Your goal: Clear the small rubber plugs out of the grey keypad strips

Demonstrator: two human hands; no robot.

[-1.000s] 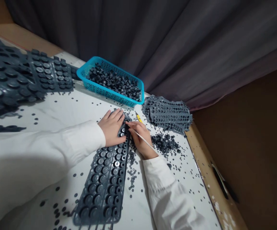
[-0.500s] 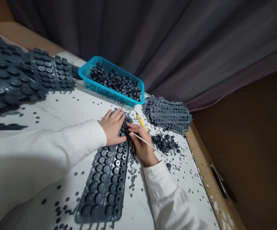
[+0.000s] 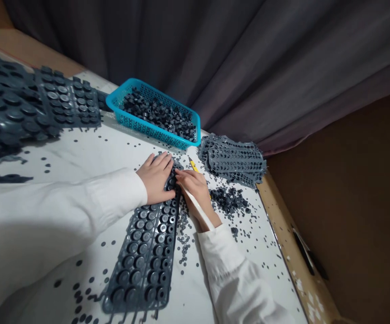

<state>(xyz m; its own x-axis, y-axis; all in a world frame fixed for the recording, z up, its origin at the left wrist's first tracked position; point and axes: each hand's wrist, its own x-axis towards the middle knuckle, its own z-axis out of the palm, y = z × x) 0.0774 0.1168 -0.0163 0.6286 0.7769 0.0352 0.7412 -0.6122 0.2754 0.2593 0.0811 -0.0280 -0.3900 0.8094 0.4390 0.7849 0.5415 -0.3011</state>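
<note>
Sheet (image 3: 145, 254): dark-grey, glossy, rubbery-looking, rows of round studs (image 3: 139, 262), flat on white counter (image 3: 188, 292) | right hand (image 3: 196, 186): pinching slim white tool (image 3: 198, 208) at its right edge | left hand (image 3: 156, 180): spread flat across its far part | blue perforated plastic basket (image 3: 154, 132): beyond it

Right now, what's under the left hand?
The left hand rests on the far part of the dark studded sheet. Round studs show on the nearer part; the surface directly beneath the hand is covered.
</note>
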